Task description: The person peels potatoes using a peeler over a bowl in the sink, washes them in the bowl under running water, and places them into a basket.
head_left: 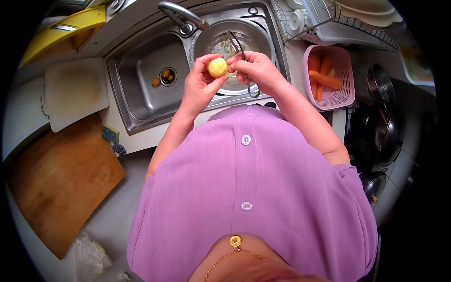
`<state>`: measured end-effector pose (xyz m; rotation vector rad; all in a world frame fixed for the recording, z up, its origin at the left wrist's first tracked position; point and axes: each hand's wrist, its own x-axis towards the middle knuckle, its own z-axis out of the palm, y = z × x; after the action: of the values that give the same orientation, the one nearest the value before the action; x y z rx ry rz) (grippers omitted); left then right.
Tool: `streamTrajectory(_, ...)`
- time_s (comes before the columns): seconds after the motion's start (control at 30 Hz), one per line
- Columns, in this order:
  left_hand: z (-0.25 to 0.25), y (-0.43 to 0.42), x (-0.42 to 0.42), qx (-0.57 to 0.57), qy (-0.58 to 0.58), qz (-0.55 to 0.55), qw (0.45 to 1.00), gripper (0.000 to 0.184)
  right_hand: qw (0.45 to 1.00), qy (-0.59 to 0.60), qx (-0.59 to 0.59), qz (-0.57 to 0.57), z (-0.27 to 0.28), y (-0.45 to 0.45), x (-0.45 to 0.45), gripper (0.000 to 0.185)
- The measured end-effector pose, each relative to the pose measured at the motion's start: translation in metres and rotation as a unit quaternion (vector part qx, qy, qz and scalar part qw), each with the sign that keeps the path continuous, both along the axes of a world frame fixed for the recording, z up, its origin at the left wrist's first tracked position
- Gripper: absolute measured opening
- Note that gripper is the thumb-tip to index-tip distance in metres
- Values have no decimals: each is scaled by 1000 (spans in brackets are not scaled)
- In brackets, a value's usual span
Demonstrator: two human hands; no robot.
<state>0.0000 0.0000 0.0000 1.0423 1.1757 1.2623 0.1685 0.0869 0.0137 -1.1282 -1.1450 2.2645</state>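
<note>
There is one held potato (217, 67), one faucet (184, 14), one pink basket (345, 77) and two buttons (246, 140).

On the right, orange carrots (328, 80) lie in a pink plastic basket (346, 89), with white dishes (299, 21) in a wire rack (369, 35) behind and pans (381, 87) farther right. On the left, a pale cutting board (75, 94) is near a larger brown wooden board (66, 178) and a green-and-yellow sponge (111, 134).

"What's the person wearing?"

"A lilac shirt (197, 183) with fine vertical lines in the cloth and a placket (240, 171) down the front."

"Buttons?"

"Two show (246, 140), round and pale, with patterned faces."

"Sleeves?"

"Short ones (348, 175), in matching lilac."

"Any jewellery?"

"A thin gold chain (227, 254) with a round, coin-like pendant (235, 241), square-marked at its centre."
</note>
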Motion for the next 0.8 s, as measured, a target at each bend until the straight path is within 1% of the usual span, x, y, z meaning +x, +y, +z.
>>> streamTrajectory(0.17,0,4,-2,11,57,7,998,50,998,-34,45,20,3,3,-3,32)
streamTrajectory(0.2,1,3,-2,9,57,6,998,50,998,-33,44,20,2,2,-4,32)
streamTrajectory(0.27,0,1,-1,26,100,29,994,47,998,-37,38,17,0,0,-4,32)
streamTrajectory(0.3,1,1,-1,26,100,29,994,47,998,-37,38,17,0,0,-4,32)
streamTrajectory(0.37,3,1,-1,27,142,17,989,48,998,-42,38,17,1,-1,-5,33)
streamTrajectory(0.6,5,0,-1,37,165,13,986,48,999,-45,24,18,1,-1,-3,30)
streamTrajectory(0.67,5,0,0,37,187,15,982,48,998,-56,29,20,0,0,-4,28)
streamTrajectory(0.8,5,0,-1,20,165,13,986,47,998,-52,26,10,-5,0,-5,28)
